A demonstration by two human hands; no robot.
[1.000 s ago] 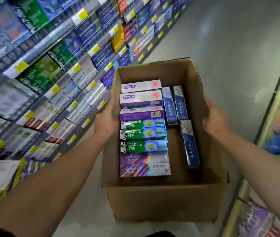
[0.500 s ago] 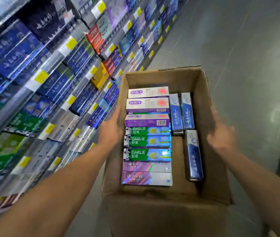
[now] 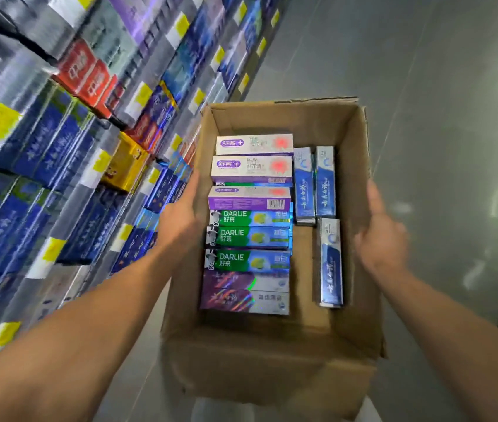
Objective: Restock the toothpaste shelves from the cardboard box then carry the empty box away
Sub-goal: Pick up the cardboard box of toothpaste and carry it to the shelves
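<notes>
The cardboard box (image 3: 272,345), full of toothpaste cartons (image 3: 249,236), is clasped at its sides by the left hand (image 3: 180,220) and right hand (image 3: 383,239), beside the shelves (image 3: 59,166); restocking is judged unstarted.

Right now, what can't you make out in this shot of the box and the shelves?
Head view only:
- Shelves: motion blur smears the price tags and most packs.
- Left hand, right hand: fingertips hidden by the cardboard box walls.
- Purple packs: print too blurred to read.

Open cardboard box (image 3: 272,360), toothpaste cartons (image 3: 249,236) inside
</notes>
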